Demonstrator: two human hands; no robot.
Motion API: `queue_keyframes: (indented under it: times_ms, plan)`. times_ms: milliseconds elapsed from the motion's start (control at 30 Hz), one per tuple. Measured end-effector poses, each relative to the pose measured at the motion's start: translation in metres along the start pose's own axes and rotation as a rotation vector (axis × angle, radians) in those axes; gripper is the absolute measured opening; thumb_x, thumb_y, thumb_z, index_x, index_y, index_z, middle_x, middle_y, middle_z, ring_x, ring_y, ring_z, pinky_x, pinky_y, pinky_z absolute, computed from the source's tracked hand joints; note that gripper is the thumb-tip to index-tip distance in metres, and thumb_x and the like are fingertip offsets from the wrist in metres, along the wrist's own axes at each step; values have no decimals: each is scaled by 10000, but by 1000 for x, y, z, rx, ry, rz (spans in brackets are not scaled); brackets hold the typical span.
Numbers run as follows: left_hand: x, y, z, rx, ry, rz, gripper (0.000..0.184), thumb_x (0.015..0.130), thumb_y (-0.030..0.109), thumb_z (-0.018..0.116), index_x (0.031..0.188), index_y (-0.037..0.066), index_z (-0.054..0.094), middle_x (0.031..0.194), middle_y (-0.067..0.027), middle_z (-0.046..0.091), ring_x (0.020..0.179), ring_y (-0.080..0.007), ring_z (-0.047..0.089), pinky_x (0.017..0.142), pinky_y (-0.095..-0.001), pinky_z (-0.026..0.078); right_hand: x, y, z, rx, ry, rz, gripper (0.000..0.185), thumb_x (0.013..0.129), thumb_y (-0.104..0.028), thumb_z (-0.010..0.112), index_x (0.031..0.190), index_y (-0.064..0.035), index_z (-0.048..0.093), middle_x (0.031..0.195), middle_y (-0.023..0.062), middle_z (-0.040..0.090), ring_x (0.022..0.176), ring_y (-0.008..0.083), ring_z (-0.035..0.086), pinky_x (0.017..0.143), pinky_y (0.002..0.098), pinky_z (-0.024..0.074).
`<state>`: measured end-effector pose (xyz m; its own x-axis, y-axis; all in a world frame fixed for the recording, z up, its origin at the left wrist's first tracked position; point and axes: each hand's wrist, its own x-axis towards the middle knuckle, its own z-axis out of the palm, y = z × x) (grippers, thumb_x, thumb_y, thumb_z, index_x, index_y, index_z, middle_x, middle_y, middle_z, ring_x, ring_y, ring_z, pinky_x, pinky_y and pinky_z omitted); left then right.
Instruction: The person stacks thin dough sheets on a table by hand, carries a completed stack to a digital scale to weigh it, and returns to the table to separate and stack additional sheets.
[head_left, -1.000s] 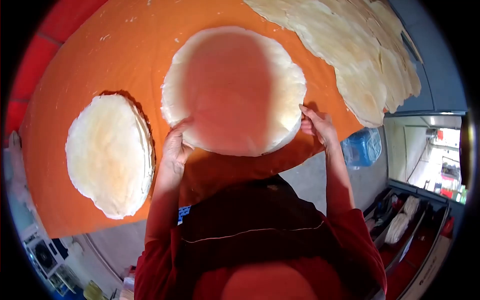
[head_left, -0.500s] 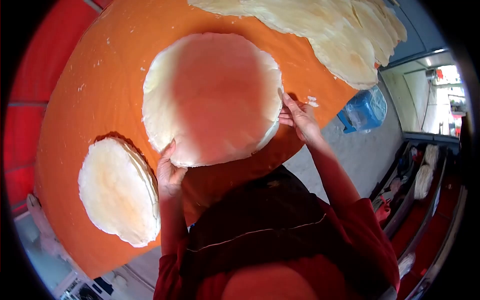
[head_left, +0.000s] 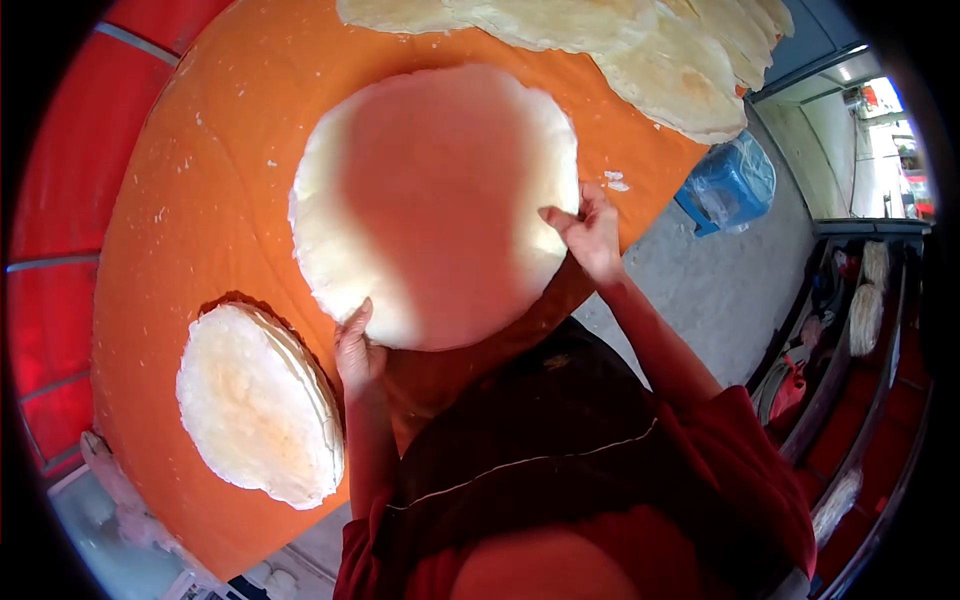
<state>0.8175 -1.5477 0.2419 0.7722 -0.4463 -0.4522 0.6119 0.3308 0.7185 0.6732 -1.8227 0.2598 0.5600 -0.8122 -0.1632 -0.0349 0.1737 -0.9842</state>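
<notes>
A large round flatbread lies in front of me over the orange cloth, its middle tinted by a red blur. My left hand pinches its lower left edge, thumb on top. At the right edge my right hand grips it, thumb over the top and the other fingers at the rim. Whether one sheet or several are held cannot be made out. A stack of round flatbreads rests to the lower left, beside my left forearm.
The orange cloth covers the table. Overlapping flatbreads lie at its far right. A blue stool with clear plastic stands on the floor beyond the right edge. Shelves with bundles are at the right.
My right hand's thumb has moved from the rim onto the bread's top. The view has turned, so the stack appears lower and further right.
</notes>
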Motion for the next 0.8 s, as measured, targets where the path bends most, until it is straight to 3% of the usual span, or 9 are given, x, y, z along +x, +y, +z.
queue_keyframes:
  times_ms: [67,167,267,400,433,533,700,733,800]
  plan:
    - [-2,-2,6,-14,81,8,384,768,-2,590,1134,22,473,1041,-101,566,952,-211,554,846,-350,450,7,24,-11,-427,18,-261,319,712,-29,633,998,26,502,924,95,595,769,140,555,683,264,459]
    - [0,1,8,-68,55,-35,364,768,14,598,1114,25,485,1020,-95,576,953,-207,554,847,-345,451,11,10,-4,-562,28,-99,370,733,-70,622,1065,6,477,915,91,589,777,149,544,699,263,450]
    - [3,7,5,-175,17,-120,316,763,30,612,1066,30,522,1006,-82,585,950,-194,557,848,-337,454,15,17,17,-59,64,-101,383,750,-74,598,1094,4,448,890,87,585,754,139,535,685,258,447]
    - [2,12,15,-226,175,-158,225,738,55,648,955,40,590,941,-55,610,892,-166,580,808,-292,478,38,33,33,-63,-18,-113,350,760,-81,587,1051,29,426,861,75,574,728,120,524,648,256,446]
    - [2,12,17,-241,174,-169,224,733,43,650,948,48,589,940,-48,610,896,-159,580,809,-290,480,45,38,32,-257,-2,-144,348,757,-80,588,1046,28,427,842,82,577,716,121,525,649,255,446]
    - [10,8,2,-113,349,-239,207,709,-28,624,901,43,592,853,-51,607,836,-168,586,756,-286,484,58,39,27,-97,-24,-43,342,723,-51,611,1024,22,466,838,102,588,735,147,547,666,275,458]
    - [-10,-7,15,-133,173,-127,301,645,-112,597,921,6,581,840,-95,593,788,-227,584,726,-330,480,104,-7,1,243,-370,612,410,701,-50,629,1079,45,498,992,134,584,913,235,566,825,348,457]
    - [-13,-23,2,-152,-93,-46,332,634,-121,582,953,-38,548,905,-110,591,816,-224,584,785,-332,455,114,-6,-7,236,-450,711,436,722,-61,607,1124,41,471,1045,140,569,947,239,561,837,358,459]
    - [-26,-18,-1,3,-155,-70,319,673,-81,564,987,-44,523,965,-117,585,879,-228,574,829,-326,431,132,13,-26,166,-478,700,477,713,-42,604,1158,44,457,1121,148,529,1017,252,520,909,365,404]
